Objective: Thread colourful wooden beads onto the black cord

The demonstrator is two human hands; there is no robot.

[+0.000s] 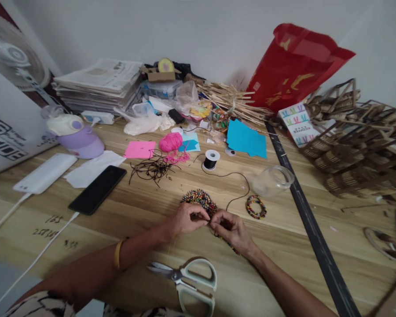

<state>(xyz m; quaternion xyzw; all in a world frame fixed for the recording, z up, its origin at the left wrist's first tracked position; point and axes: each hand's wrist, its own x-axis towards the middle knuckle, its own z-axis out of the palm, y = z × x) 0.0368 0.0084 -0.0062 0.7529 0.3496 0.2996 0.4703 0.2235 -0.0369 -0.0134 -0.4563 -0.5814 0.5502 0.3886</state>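
Note:
My left hand pinches dark cord beside a pile of multicoloured beads. Close against it, my right hand has thumb and fingertips together on the same cord. A beaded strand hangs below my right hand, partly covered by it. From a spool of black cord, one line curves across the wood toward my right hand. A coiled beaded bracelet lies to the right. Scissors with pale handles lie slightly open nearest my body. The knot or join between my fingertips is too small to make out.
Cut black cords, pink yarn and a blue sheet lie farther back. A clear jar is on its side at right. A black phone and a purple bottle are at left.

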